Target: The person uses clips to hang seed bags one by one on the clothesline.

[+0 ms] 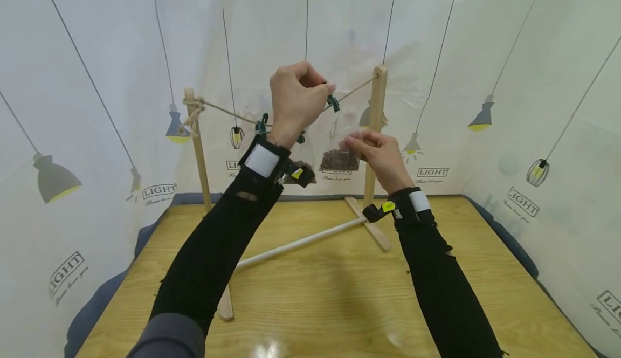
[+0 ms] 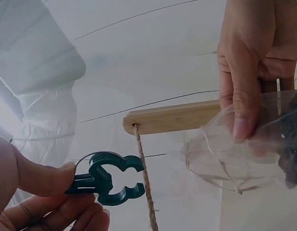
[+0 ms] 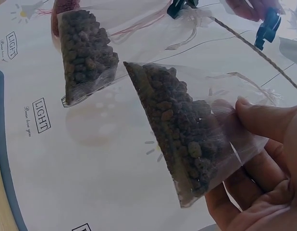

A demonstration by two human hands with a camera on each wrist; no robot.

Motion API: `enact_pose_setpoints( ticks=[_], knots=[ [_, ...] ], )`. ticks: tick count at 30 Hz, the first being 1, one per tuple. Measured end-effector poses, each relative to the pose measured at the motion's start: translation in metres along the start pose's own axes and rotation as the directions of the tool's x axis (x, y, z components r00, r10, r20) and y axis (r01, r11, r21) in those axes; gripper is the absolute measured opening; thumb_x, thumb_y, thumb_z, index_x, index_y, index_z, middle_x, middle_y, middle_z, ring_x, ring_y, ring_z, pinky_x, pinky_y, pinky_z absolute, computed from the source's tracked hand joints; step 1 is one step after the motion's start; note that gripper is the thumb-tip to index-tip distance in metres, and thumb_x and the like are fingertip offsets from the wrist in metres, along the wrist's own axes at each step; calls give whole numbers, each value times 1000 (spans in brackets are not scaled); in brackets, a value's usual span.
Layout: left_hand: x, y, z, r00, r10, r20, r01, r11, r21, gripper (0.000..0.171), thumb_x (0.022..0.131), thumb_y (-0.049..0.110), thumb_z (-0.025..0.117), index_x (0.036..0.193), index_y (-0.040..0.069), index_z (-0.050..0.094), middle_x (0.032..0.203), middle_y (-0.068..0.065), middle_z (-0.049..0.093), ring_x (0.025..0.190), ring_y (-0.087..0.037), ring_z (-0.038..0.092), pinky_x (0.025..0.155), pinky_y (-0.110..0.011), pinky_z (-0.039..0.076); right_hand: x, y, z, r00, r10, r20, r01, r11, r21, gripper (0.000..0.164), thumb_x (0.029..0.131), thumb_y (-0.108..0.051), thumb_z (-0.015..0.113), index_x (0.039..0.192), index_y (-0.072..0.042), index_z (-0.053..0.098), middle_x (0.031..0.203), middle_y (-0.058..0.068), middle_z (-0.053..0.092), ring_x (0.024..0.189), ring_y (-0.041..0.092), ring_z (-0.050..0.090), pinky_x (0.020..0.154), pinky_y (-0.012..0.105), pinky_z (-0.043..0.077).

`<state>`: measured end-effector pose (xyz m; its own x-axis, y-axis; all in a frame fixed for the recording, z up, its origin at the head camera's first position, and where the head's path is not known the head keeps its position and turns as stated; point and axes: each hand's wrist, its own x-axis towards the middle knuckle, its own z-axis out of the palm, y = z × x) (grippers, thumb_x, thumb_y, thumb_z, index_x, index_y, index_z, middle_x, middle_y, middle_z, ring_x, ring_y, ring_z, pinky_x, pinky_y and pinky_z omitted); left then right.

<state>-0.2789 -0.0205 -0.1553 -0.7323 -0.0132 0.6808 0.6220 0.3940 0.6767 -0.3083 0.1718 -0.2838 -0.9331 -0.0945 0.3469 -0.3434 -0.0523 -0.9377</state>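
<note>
My left hand (image 1: 297, 99) pinches the handles of a dark green plastic clip (image 2: 112, 180) between thumb and fingers. In the left wrist view the clip's tips stand a little apart, right at the twine rope (image 2: 147, 192). Below and right of it, my right hand (image 1: 380, 156) pinches the side of a clear plastic bag (image 3: 172, 125) of brown pebbles. The bag's gathered neck has a loose drawstring and lies apart from the clip. Another pebble bag (image 3: 88, 53) hangs to the left, with a green clip (image 3: 179, 7) at its neck on the rope.
The rope runs between a left wooden post (image 1: 200, 153) and a right wooden post (image 1: 377, 110). A white bar (image 1: 301, 243) joins their wooden feet above the wooden table (image 1: 315, 298). Behind hangs a white curtain (image 1: 548, 88) printed with lamps.
</note>
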Motion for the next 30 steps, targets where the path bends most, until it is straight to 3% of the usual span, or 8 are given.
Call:
enact_pose_setpoints(
  ticks=[7,18,30],
  knots=[
    [4,-2,3,1000,-11,1,11,1000,22,13,92,12,74,81,5,73,84,-11,74,72,-18,64,66,-23,49,4,-2,3,1000,-2,8,2,1000,-4,28,96,-30,73,114,-8,74,94,-6,80,98,13,72,80,27,51],
    [9,-7,10,996,-80,36,77,994,82,15,90,13,75,77,10,71,70,4,64,72,-19,63,71,-26,51,9,-3,4,1000,12,5,-12,1000,-6,24,96,-30,73,111,-12,74,94,-7,80,96,12,72,85,28,52],
    [13,-5,11,990,-119,81,107,985,133,16,90,11,72,74,10,71,81,-6,72,74,-20,65,72,-26,52,12,-5,7,998,-31,58,30,999,17,22,97,-27,73,111,-10,74,95,-5,80,98,13,73,90,27,55]
  ],
)
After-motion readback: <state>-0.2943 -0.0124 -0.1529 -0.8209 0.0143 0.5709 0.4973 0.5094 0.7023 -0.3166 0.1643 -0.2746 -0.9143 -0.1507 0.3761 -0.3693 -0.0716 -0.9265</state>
